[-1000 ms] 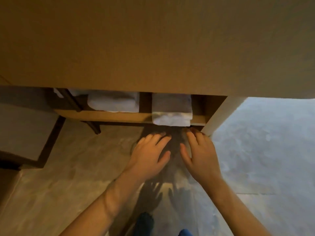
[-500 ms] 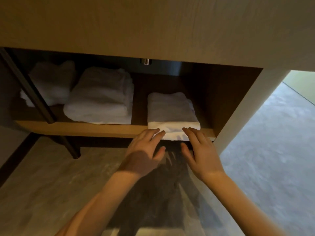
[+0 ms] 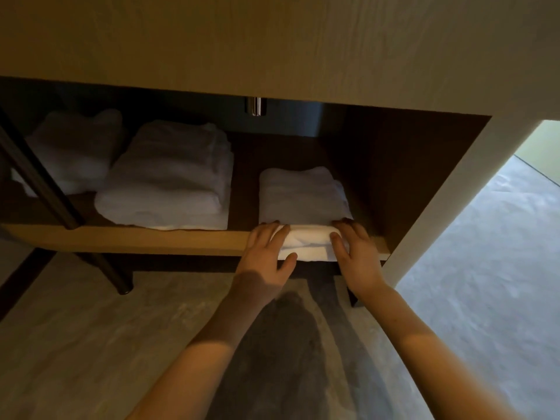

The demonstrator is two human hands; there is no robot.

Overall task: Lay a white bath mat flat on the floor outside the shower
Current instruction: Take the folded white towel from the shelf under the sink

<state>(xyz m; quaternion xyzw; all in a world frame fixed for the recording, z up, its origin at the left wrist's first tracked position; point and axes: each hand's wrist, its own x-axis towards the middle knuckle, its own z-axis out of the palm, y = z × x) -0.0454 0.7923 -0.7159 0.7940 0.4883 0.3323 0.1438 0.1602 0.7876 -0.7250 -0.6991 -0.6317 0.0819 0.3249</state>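
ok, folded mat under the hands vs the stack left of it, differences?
The bath mat is a low, flat fold; the towel stack is taller, several layers. The bath mat's front edge overhangs the shelf lip; the towel stack stops at it. Left hand and right hand hold the bath mat; nothing touches the towel stack. Both white, folded, same shelf.

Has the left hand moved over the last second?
Yes. The left hand has gone forward, from short of the shelf edge onto the folded bath mat.
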